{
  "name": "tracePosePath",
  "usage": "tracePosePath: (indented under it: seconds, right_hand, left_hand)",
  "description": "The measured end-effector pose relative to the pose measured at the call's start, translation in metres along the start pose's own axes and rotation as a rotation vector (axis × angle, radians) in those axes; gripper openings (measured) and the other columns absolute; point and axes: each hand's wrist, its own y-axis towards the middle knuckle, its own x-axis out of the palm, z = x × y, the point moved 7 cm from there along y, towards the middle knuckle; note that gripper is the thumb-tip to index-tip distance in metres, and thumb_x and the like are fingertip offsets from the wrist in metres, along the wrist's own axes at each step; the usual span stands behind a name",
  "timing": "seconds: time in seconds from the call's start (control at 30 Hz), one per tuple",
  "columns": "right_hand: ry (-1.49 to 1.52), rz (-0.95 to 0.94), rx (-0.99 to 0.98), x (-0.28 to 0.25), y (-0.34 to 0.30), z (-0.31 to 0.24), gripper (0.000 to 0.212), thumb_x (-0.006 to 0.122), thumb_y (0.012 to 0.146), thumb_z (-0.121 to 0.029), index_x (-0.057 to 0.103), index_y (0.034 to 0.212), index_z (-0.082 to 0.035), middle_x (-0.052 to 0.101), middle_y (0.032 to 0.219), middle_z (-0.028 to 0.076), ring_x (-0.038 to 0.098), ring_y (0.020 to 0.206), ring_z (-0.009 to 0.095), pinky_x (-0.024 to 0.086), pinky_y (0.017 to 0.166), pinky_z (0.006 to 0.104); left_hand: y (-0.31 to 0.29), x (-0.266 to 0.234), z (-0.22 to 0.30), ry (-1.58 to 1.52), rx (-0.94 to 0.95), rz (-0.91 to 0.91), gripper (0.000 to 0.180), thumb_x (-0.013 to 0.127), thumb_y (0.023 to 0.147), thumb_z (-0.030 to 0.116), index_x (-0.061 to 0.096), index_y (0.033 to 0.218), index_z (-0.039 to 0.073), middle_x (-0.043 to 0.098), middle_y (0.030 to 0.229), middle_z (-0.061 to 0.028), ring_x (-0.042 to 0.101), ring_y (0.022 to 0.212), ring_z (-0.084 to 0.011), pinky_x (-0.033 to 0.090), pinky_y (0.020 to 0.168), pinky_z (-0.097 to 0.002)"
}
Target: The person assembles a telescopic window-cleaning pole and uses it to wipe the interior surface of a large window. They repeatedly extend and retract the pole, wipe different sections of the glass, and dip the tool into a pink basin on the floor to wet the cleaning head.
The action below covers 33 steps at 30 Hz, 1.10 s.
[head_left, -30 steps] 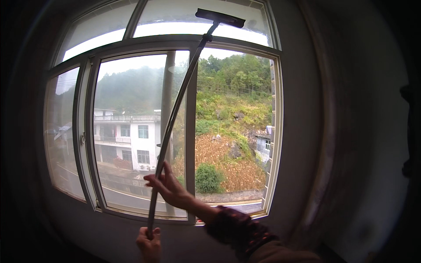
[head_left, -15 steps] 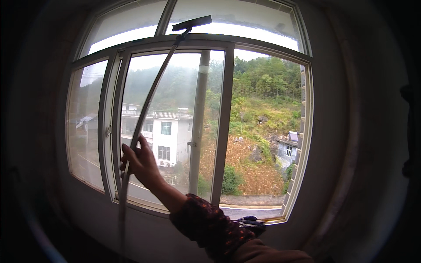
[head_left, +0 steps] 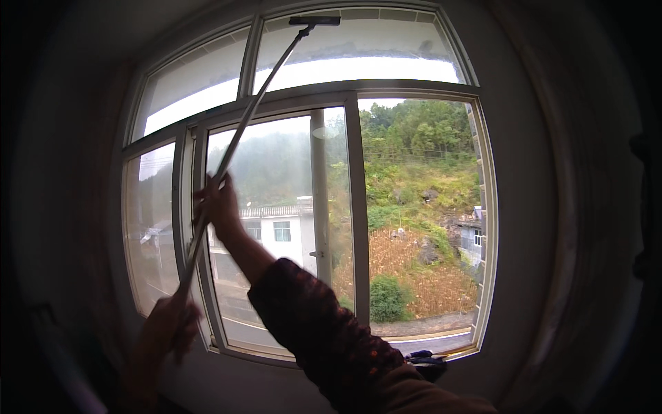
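Observation:
A long-handled window squeegee (head_left: 265,86) slants up in front of the window. Its dark, flat head (head_left: 318,21) lies close to the top edge of the right upper pane (head_left: 372,45); whether it presses on the glass I cannot tell. My right hand (head_left: 221,205) is wrapped round the pole about midway, its arm in a dark sleeve with orange specks. Lower down, in shadow at the left, my left hand (head_left: 172,324) is closed on the bottom part of the pole. The pole's lowest end is hidden by this hand and the dark.
A pale window frame (head_left: 355,207) divides the window into upper panes and sliding lower ones. On the sill at the lower right lies a dark, crumpled bundle (head_left: 427,364), perhaps cloth. Outside stand a white building (head_left: 276,231) and a green hillside (head_left: 424,138).
The squeegee head has risen from just above the crossbar to the top of the upper pane. My right hand has moved up, and my left hand has come into view on the pole.

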Motion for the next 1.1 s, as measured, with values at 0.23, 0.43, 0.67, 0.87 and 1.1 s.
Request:
tracePosePath:
  seconds: [0.23,0.43,0.67,0.87,1.1]
  right_hand:
    - [-0.263,0.101,-0.101,-0.051,0.081,-0.053,0.022,0.046,0.097,-0.027,0.040,0.100,-0.007,0.051,0.069,0.010,0.047,0.044,0.018,0.041,0.034,0.0354]
    - [-0.432,0.037,-0.057,-0.067,0.024,0.022,0.027,0.049,0.096,-0.025,0.042,0.112,-0.004,0.054,0.070,0.012,0.050,0.041,0.018,0.043,0.032,0.0347]
    - [-0.295,-0.053,0.055,-0.104,-0.133,0.044,0.037,0.049,0.098,-0.023,0.035,0.128,-0.007,0.054,0.071,0.007,0.053,0.044,0.015,0.046,0.035,0.0305]
    - [-0.252,0.079,-0.021,-0.120,-0.069,-0.023,0.025,0.053,0.097,-0.026,0.044,0.114,-0.011,0.055,0.072,0.007,0.053,0.047,0.014,0.045,0.033,0.0303]
    - [-0.281,0.333,-0.305,-0.197,-0.033,-0.147,0.016,0.047,0.098,-0.028,0.043,0.099,-0.012,0.052,0.065,0.006,0.048,0.041,0.014,0.042,0.031,0.0315]
  left_hand:
    - [0.048,0.077,0.017,-0.591,0.252,-0.278,0.048,0.034,0.100,0.045,0.048,0.110,0.000,0.055,0.065,-0.0093,0.047,0.039,-0.0166,0.040,0.033,-0.0324]
    - [0.036,0.117,-0.073,-0.764,0.064,-0.349,0.053,0.034,0.096,0.056,0.052,0.099,0.007,0.043,0.055,-0.0033,0.034,0.036,-0.0138,0.027,0.033,-0.0287]
    - [-0.059,0.163,-0.170,-0.768,0.007,-0.290,0.043,0.043,0.098,0.047,0.057,0.092,0.007,0.038,0.050,0.0043,0.034,0.035,-0.0059,0.028,0.030,-0.0210]
    - [-0.022,0.171,-0.098,-0.655,0.070,-0.314,0.053,0.034,0.099,0.050,0.055,0.096,0.002,0.047,0.054,-0.0061,0.040,0.035,-0.0138,0.031,0.031,-0.0287]
    - [0.030,0.191,0.019,-0.290,0.137,-0.415,0.052,0.034,0.101,0.047,0.056,0.101,-0.001,0.051,0.058,-0.0034,0.040,0.037,-0.0096,0.030,0.033,-0.0252]
